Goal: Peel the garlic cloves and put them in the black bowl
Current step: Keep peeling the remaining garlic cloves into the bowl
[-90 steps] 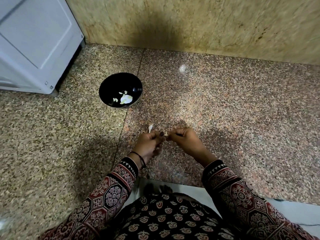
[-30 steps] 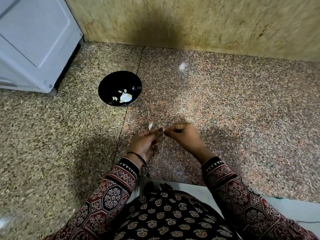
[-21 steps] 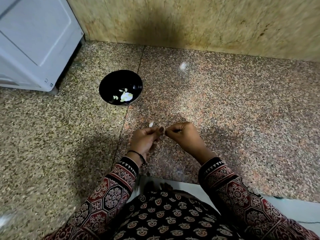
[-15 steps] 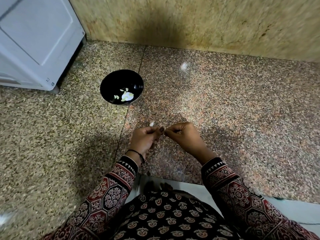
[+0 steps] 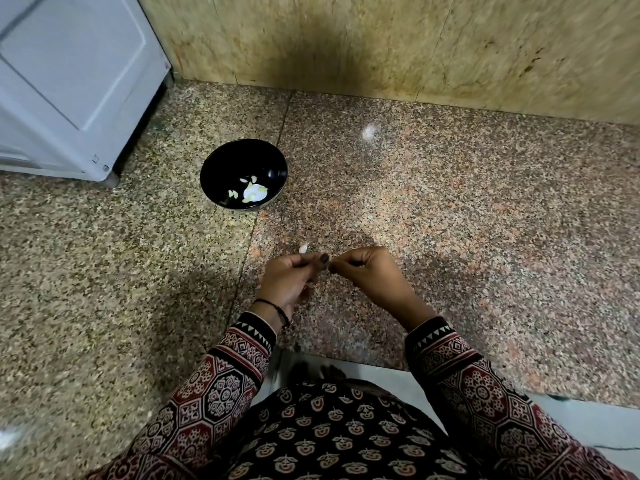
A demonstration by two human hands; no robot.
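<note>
Low in the middle of the frame, the left hand [image 5: 289, 280] and right hand [image 5: 367, 275] met fingertip to fingertip, fingers curled, pinching a small bit [image 5: 328, 268] too hidden to identify. A white scrap [image 5: 303, 248] showed just above the left knuckles. At upper left of centre, the black bowl [image 5: 243, 174] sat on the speckled granite [image 5: 485, 237], holding pale peeled pieces [image 5: 254, 194], near a white cabinet [image 5: 69, 81].

Polished speckled granite for the counter [image 5: 450, 220], smooth, with a soft glare. Glossy black inside the bowl [image 5: 221, 161]. Mottled beige stone on the wall [image 5: 381, 39], smooth but stained. Matt printed cloth on the sleeves [image 5: 214, 393]. Smooth white casing on the appliance [image 5: 69, 81].
</note>
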